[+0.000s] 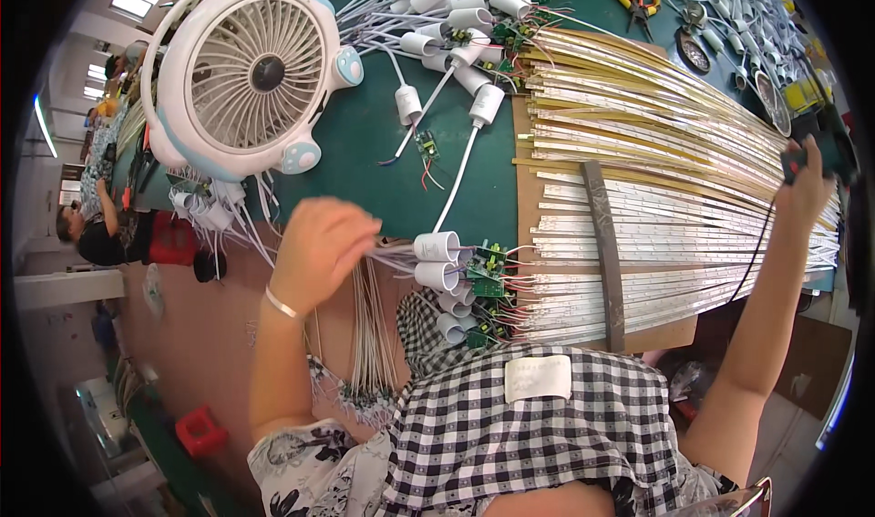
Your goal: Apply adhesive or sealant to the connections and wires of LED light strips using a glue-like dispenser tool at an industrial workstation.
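My left hand [321, 251], a metal bangle on its wrist, hovers over the table's near edge left of some white lamp caps [437, 245]. Its fingers reach to the right, slightly blurred, and nothing shows in them. At the far right my right hand [806, 189] is closed around a black handheld device [834, 153] with a red spot and a thin dark cable. Beneath that arm lie the far ends of long LED strips [674, 207]. Small green circuit boards [490, 266] with red and white wires sit between the caps and the strips.
A white fan [264, 75] stands at the left on the green table [355, 153]. A dark bar [603, 253] lies across the strips. Orange-handled pliers [635, 2] and more lamp caps [469, 16] lie at the back. Another person [96, 235] sits far left.
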The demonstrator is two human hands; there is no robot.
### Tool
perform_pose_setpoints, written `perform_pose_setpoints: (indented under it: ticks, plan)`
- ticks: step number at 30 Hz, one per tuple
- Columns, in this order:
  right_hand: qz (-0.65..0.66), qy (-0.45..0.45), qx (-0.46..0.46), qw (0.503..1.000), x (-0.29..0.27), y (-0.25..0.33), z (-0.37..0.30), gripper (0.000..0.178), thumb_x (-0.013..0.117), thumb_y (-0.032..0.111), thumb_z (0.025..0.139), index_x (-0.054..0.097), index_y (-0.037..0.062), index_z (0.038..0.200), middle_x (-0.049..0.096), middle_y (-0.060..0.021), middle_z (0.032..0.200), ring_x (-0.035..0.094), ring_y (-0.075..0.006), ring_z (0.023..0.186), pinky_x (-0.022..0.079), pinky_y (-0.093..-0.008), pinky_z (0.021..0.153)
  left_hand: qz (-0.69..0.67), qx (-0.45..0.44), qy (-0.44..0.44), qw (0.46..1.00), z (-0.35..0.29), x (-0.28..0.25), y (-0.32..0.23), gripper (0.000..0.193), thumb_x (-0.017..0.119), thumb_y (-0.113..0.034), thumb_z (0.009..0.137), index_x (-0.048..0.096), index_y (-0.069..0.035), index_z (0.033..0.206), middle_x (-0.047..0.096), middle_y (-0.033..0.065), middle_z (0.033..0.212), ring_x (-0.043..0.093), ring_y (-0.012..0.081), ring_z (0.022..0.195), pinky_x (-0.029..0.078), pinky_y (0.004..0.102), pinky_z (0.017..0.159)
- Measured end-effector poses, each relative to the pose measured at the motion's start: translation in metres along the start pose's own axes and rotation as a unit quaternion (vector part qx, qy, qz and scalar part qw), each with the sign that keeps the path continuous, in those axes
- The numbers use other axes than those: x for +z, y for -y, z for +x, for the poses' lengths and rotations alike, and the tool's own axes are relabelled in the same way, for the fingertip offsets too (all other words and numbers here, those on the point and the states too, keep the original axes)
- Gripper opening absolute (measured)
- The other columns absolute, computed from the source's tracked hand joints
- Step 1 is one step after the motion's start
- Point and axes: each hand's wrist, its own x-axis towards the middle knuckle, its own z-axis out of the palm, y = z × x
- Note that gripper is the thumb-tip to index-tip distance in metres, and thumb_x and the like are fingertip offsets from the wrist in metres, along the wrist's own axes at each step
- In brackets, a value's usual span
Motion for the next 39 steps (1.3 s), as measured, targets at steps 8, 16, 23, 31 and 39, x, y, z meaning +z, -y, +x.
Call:
perform_pose_setpoints:
  ticks: [8, 16, 23, 31, 39]
  plan:
    - [-0.061, 0.077, 0.070, 0.993, -0.083, 0.084, -0.081, 0.028, 0.062, 0.003, 0.087, 0.047, -0.0028, 0.110, 0.057, -0.0095, 0.089, 0.056, -0.0173, 0.075, 0.049, -0.0301, 0.067, 0.104, 0.129, 0.041, 0.985, 0.097, 0.047, 0.033, 0.026, 0.071, -0.007, 0.067, 0.064, -0.017, 0.090, 0.060, -0.0011, 0.112, 0.050, 0.0250, 0.109, 0.040, 0.0398, 0.092]
    - [0.006, 0.024, 0.130, 0.991, -0.072, 0.112, -0.184, 0.028, 0.052, 0.006, 0.090, 0.044, 0.0026, 0.117, 0.050, -0.0101, 0.099, 0.051, -0.0165, 0.079, 0.045, -0.0306, 0.067, 0.019, 0.163, 0.039, 0.986, 0.111, 0.065, 0.044, 0.024, 0.072, -0.007, 0.069, 0.060, -0.009, 0.090, 0.059, 0.0055, 0.094, 0.056, 0.0275, 0.095, 0.041, 0.0402, 0.089]
    - [0.074, 0.079, 0.208, 0.972, -0.042, 0.109, -0.216, 0.039, 0.051, 0.006, 0.090, 0.039, 0.0069, 0.127, 0.050, -0.0110, 0.102, 0.053, -0.0173, 0.077, 0.047, -0.0318, 0.065, 0.046, 0.168, -0.011, 0.985, 0.106, 0.055, 0.039, 0.021, 0.069, -0.004, 0.072, 0.057, -0.008, 0.089, 0.059, 0.0052, 0.088, 0.058, 0.0266, 0.087, 0.046, 0.0382, 0.079]
    - [0.082, 0.154, 0.252, 0.952, -0.020, 0.101, -0.258, 0.043, 0.055, 0.009, 0.085, 0.034, 0.0044, 0.122, 0.052, -0.0132, 0.096, 0.058, -0.0215, 0.067, 0.052, -0.0354, 0.057, -0.199, 0.041, 0.020, 0.979, 0.103, 0.068, -0.073, 0.009, 0.065, -0.005, 0.076, 0.059, -0.007, 0.082, 0.062, 0.0051, 0.076, 0.057, 0.0258, 0.070, 0.043, 0.0360, 0.066]
    - [0.068, 0.248, 0.314, 0.914, -0.038, 0.096, -0.280, 0.050, 0.058, 0.014, 0.088, 0.027, 0.0008, 0.125, 0.059, -0.0168, 0.082, 0.062, -0.0236, 0.072, 0.054, -0.0358, 0.068, -0.194, 0.012, 0.032, 0.980, 0.097, 0.067, -0.110, 0.007, 0.068, -0.009, 0.073, 0.062, -0.011, 0.074, 0.059, 0.0012, 0.067, 0.055, 0.0205, 0.063, 0.036, 0.0345, 0.068]
